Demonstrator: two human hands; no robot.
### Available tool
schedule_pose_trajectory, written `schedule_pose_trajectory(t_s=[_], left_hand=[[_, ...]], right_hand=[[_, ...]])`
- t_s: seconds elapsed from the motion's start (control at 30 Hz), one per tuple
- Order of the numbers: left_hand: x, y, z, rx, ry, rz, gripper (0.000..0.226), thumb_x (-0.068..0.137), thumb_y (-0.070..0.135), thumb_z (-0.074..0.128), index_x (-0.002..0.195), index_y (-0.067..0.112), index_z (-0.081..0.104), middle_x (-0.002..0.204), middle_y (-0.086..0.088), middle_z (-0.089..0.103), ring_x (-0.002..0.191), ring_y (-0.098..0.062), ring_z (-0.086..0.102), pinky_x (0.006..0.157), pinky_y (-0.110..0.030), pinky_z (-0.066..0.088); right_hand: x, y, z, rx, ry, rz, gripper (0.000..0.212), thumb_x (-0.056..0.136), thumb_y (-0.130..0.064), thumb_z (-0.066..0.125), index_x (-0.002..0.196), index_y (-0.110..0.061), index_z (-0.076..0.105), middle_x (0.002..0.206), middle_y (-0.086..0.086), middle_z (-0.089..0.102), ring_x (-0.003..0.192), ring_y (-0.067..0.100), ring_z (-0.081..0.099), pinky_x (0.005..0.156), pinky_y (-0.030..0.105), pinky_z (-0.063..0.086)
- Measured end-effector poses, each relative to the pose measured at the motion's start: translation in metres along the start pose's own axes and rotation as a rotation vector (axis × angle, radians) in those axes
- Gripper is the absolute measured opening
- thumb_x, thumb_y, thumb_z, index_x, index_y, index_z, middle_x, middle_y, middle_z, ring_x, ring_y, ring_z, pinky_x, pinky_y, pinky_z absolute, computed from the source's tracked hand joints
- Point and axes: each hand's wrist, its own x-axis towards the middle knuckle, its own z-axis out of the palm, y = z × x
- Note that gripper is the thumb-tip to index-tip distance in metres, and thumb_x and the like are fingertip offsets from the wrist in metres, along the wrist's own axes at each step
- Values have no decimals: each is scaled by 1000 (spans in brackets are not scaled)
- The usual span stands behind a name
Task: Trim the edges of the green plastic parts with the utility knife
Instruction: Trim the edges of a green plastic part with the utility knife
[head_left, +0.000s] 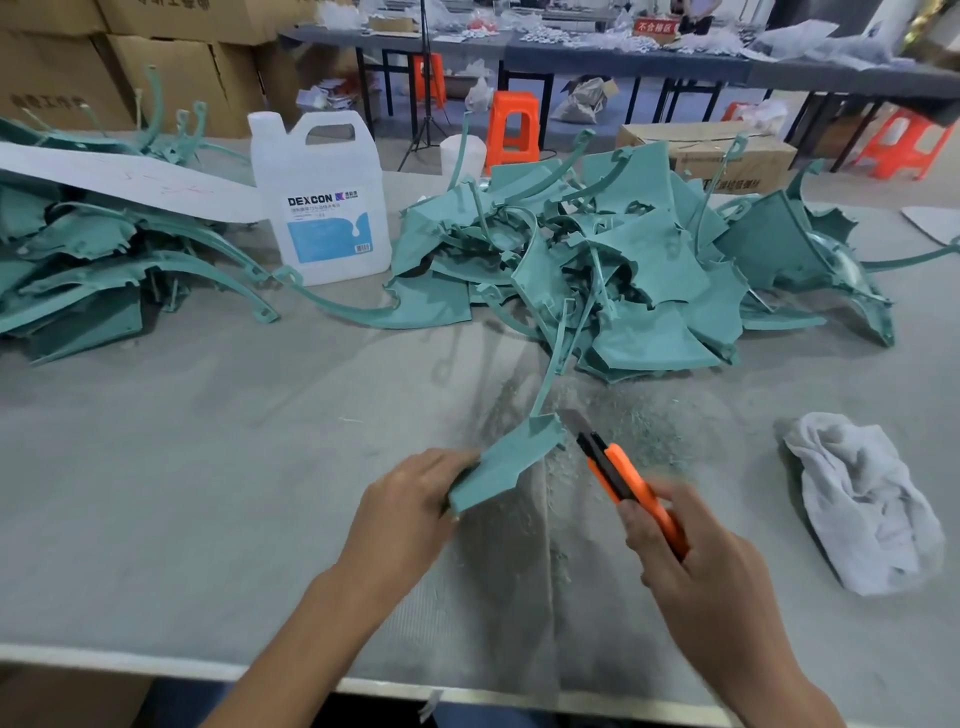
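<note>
One knife (626, 475), one held part (501, 467), one jug (322, 208)

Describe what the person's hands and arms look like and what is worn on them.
Both are bare: the left hand and right hand wear no gloves, and no ring, watch or band shows. The left forearm and right forearm are uncovered, no sleeve in view.

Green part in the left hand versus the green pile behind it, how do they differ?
The held part is gripped by the left hand; the pile lies loose on the table. The utility knife has its blade at the held part's edge; no tool is at the pile. Both are the same teal-green plastic.
</note>
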Motion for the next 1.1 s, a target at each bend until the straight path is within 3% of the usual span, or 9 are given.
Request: schedule_pose_trajectory(t_s=[0.1,0.23,0.33,0.47,0.63,0.7,0.8,0.9,1.1], left_hand=[[6,5,-1,-65,-24,66,47,93,14,72,136,29,62,113,7,68,93,-20,62,80,-36,51],[-6,24,-31,-545,-50,-8,19,97,52,56,113,49,66,98,22,69,85,-4,64,74,-23,50],[-24,35,-64,-991,-77,-44,35,93,54,64,126,43,64,120,16,71,110,-4,67,88,-18,52],[-40,16,-95,-1233,118,-172,56,69,58,85,117,33,73,116,2,75,105,-16,72,82,-28,58],[-23,-18,-106,-900,208,-187,30,88,51,63,117,46,70,119,14,72,110,-5,68,89,-16,52],[-8,-30,-92,-745,195,-268,23,91,50,56,105,46,73,105,18,73,94,2,67,81,-10,49],[18,-39,-56,-564,153,-313,37,94,50,51,87,18,68,72,11,56,66,-6,48,62,-29,40],[40,-34,-25,-495,108,-268,26,103,37,53,79,35,64,54,19,50,52,2,43,53,-18,35],[53,-33,11,-339,78,-214,37,104,44,44,138,38,56,65,7,61,63,-6,55,67,-12,43]], right_hand=[[-12,-3,2,58,5,-6,21,85,-64,45,99,-50,53,67,-6,67,53,11,64,58,42,54],[-17,0,-5,167,166,64,25,81,-62,52,100,-47,58,69,-9,70,50,10,64,56,34,50],[-17,7,-12,252,264,116,25,85,-63,55,102,-45,60,75,-11,73,50,9,65,55,37,53],[-17,6,-16,347,286,159,49,78,-82,51,104,-42,61,77,-7,73,48,12,65,49,32,54],[-19,4,-2,319,242,133,27,89,-64,59,104,-42,63,77,-5,73,47,11,65,49,32,54],[-18,2,5,297,196,102,17,90,-52,60,104,-43,63,77,-7,73,48,10,65,52,35,54],[-14,-9,13,273,118,46,23,86,-55,54,107,-48,61,77,-12,73,50,9,66,53,34,54],[-3,-20,19,245,55,-21,30,85,-61,50,115,-62,57,79,-14,72,56,11,67,54,36,57],[26,-38,25,107,-42,-165,28,92,-63,43,119,-66,49,77,-20,67,60,4,63,51,21,48]])
